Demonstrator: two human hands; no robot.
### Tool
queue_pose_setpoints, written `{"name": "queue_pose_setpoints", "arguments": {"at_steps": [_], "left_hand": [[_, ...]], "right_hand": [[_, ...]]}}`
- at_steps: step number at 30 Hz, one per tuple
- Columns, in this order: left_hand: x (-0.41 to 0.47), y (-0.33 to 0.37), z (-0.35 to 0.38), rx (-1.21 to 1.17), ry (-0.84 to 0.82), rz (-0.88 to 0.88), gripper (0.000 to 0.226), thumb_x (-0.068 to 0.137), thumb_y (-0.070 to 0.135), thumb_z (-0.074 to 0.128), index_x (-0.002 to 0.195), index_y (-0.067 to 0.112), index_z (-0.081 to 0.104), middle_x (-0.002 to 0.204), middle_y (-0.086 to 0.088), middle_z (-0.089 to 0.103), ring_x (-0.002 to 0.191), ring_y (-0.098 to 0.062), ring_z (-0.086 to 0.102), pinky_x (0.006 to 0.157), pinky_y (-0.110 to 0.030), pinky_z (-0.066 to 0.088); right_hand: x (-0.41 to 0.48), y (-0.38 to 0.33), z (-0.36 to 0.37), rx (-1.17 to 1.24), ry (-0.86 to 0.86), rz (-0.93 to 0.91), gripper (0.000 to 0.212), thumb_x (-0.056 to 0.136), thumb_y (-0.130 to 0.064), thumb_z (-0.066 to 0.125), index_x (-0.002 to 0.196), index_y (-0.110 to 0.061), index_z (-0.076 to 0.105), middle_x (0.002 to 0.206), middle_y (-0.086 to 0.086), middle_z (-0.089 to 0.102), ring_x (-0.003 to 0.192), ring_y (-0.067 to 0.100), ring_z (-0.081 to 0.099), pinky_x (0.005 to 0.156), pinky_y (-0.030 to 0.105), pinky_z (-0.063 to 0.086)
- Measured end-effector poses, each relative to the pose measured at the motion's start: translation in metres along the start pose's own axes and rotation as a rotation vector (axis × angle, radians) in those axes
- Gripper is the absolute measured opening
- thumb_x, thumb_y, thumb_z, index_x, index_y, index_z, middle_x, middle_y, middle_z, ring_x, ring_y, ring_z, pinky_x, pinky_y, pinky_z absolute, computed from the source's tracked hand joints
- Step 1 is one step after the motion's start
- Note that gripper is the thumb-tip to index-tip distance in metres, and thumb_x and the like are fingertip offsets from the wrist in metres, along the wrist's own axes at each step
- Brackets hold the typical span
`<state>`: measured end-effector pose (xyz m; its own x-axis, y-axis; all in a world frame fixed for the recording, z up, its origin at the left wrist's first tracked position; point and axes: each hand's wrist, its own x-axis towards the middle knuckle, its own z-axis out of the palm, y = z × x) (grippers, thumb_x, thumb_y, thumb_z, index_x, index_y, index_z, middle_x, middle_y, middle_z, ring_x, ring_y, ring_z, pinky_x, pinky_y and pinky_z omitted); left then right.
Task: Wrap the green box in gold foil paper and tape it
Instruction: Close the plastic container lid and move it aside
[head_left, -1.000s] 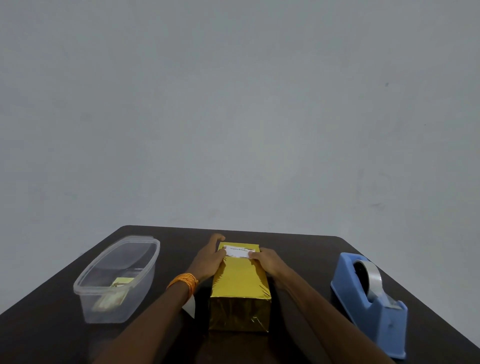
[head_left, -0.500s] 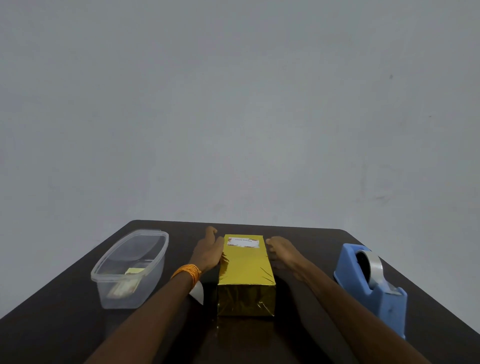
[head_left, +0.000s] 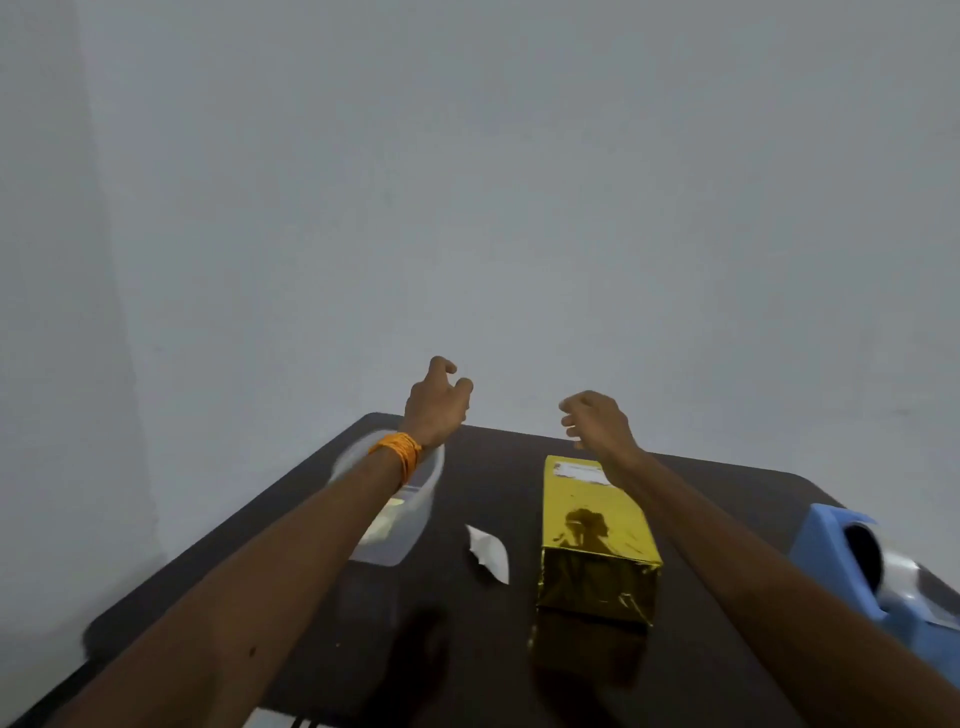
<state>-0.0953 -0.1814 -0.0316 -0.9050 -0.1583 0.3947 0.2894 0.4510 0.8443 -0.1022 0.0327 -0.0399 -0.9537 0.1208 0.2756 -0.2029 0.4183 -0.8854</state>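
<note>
The box, fully covered in gold foil (head_left: 592, 535), lies on the dark table (head_left: 691, 649) with a white label at its far end. None of its green surface shows. My left hand (head_left: 436, 402) is raised above the table's far edge, fingers loosely curled, holding nothing. My right hand (head_left: 597, 421) hovers above the far end of the box, fingers relaxed and empty. Neither hand touches the box. A blue tape dispenser (head_left: 878, 566) with a roll of tape sits at the right edge.
A clear plastic tub (head_left: 400, 525) holding small paper pieces stands left of the box, partly behind my left forearm. A crumpled white scrap of paper (head_left: 488, 553) lies between tub and box. A grey wall rises behind the table.
Both hands left the sides of the box and rose into the air. The view swung left, so the box now appears right of centre.
</note>
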Motion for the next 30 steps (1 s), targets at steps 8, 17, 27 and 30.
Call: {"name": "queue_pose_setpoints", "arguments": {"at_steps": [8,17,27,30], "left_hand": [[0.026,-0.068,-0.099,-0.040,0.186,-0.221,0.020,0.094,0.028,0.048,0.105,0.011,0.051,0.095,-0.009,0.064,0.097,-0.032,0.064,0.093,-0.048,0.053],[0.055,-0.161,-0.104,-0.053,-0.060,-0.548,0.059,0.094,0.050,0.047,0.136,0.007,0.046,0.131,-0.013,0.053,0.118,-0.031,0.052,0.089,-0.037,0.042],[0.091,-0.192,-0.078,-0.081,-0.081,-0.524,0.060,0.075,0.036,0.058,0.120,-0.003,0.059,0.107,-0.027,0.062,0.078,-0.027,0.056,0.060,-0.027,0.040],[0.098,-0.190,-0.076,-0.063,-0.035,-0.476,0.047,0.069,0.030,0.059,0.102,-0.004,0.063,0.083,-0.026,0.054,0.063,-0.020,0.046,0.061,-0.029,0.042]], "right_hand": [[0.033,-0.038,0.109,-0.018,-0.399,0.186,0.055,0.102,-0.049,0.045,0.135,-0.006,0.050,0.116,0.017,0.063,0.105,0.030,0.064,0.089,0.038,0.053],[0.071,-0.017,0.184,0.012,-0.649,0.461,0.081,0.097,-0.067,0.038,0.152,-0.007,0.031,0.126,0.026,0.057,0.090,0.030,0.063,0.072,0.038,0.055],[0.095,-0.009,0.213,0.176,-0.620,0.573,0.100,0.091,-0.070,0.049,0.146,0.011,0.030,0.136,0.025,0.052,0.100,0.031,0.063,0.056,0.033,0.059],[0.096,-0.008,0.210,0.363,-0.566,0.640,0.105,0.089,-0.069,0.051,0.153,0.006,0.018,0.154,0.025,0.032,0.131,0.041,0.048,0.084,0.045,0.053]]}}
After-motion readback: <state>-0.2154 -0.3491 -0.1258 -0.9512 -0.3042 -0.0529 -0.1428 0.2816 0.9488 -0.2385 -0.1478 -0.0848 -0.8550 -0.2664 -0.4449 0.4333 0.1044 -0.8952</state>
